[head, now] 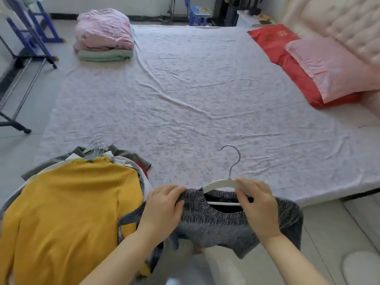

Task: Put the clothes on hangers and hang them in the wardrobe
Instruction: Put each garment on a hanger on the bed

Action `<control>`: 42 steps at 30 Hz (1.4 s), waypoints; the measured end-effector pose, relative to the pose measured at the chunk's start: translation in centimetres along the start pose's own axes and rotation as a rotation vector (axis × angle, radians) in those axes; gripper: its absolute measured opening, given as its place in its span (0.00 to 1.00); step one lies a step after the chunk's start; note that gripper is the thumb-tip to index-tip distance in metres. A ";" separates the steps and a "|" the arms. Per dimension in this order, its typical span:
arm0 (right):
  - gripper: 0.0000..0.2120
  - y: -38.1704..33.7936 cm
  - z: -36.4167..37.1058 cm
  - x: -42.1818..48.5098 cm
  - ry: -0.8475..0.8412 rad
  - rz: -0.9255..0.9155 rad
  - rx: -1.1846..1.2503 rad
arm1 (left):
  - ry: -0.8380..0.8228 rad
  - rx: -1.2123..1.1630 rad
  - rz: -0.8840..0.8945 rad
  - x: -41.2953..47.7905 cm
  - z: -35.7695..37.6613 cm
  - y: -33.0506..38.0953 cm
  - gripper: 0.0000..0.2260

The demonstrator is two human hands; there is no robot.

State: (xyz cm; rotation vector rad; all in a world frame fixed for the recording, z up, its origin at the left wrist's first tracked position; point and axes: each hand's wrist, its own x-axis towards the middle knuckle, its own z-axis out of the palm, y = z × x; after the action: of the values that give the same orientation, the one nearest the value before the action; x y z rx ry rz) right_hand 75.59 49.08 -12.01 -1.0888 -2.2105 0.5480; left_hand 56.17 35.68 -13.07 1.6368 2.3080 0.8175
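Observation:
A grey knit sweater [216, 225] hangs over the near edge of the bed, with a white hanger [220, 185] partly inside its neck and the metal hook pointing up. My left hand [162, 208] grips the sweater's left shoulder by the collar. My right hand [257, 202] pinches the hanger's right arm together with the collar. To the left lies a pile of clothes on hangers, topped by a yellow sweater [67, 206], with several metal hooks [98, 146] sticking out at its far end.
The bed [195, 95] has a pale wrinkled sheet. Folded pink and green bedding [103, 36] sits at its far left corner; red and pink pillows [312, 64] lie at the right. A metal clothes rack [18, 85] stands on the floor to the left.

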 end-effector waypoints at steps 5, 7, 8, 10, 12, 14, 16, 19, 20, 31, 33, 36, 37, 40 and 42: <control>0.15 4.2 6.0 8.9 -0.144 -0.038 0.108 | 0.030 0.012 -0.207 7.3 3.0 -3.1 0.11; 0.15 5.7 8.5 12.1 -0.199 -0.048 0.125 | 0.036 0.014 -0.289 9.8 4.4 -4.7 0.11; 0.14 6.4 9.7 13.6 -0.225 -0.053 0.133 | 0.032 0.012 -0.322 11.1 5.2 -5.5 0.11; 0.14 7.9 12.2 16.1 -0.280 -0.047 0.148 | 0.007 0.012 -0.374 13.5 6.5 -7.1 0.12; 0.14 9.2 14.6 18.1 -0.313 -0.028 0.163 | -0.014 0.015 -0.394 15.7 7.8 -8.9 0.12; 0.13 10.6 17.1 19.8 -0.333 -0.008 0.170 | -0.018 0.013 -0.402 17.8 9.3 -10.9 0.12; 0.13 12.0 19.6 21.3 -0.347 0.008 0.158 | -0.029 0.026 -0.403 19.6 10.8 -13.0 0.13; 0.14 13.7 24.0 23.5 -0.389 0.061 0.124 | -0.056 0.038 -0.426 22.1 13.4 -16.5 0.15; 0.15 14.2 25.6 24.3 -0.422 0.080 0.090 | -0.066 0.045 -0.442 22.9 14.3 -17.6 0.16; 0.24 16.1 29.8 19.7 -0.813 0.165 -0.189 | -0.222 0.140 -0.510 20.8 18.1 -20.8 0.21; 0.24 15.6 28.7 18.6 -0.853 0.172 -0.214 | -0.240 0.142 -0.528 20.1 17.2 -20.3 0.21; 0.24 13.6 27.0 17.9 -0.894 0.174 -0.201 | -0.257 0.155 -0.529 19.5 15.3 -19.2 0.21; 0.24 12.7 26.4 17.7 -0.901 0.165 -0.192 | -0.244 0.160 -0.526 19.3 14.5 -18.6 0.21; 0.24 10.1 24.8 17.3 -0.917 0.120 -0.185 | -0.172 0.169 -0.513 19.1 12.0 -16.7 0.20; 0.24 8.1 23.4 17.1 -0.933 0.089 -0.175 | -0.133 0.178 -0.503 18.3 9.7 -15.0 0.18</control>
State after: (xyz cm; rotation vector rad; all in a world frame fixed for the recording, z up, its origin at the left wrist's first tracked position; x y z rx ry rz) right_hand 56.11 65.38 -28.17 -1.1596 -3.0520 1.0815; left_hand 41.70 52.09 -26.38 1.0405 2.5796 0.3897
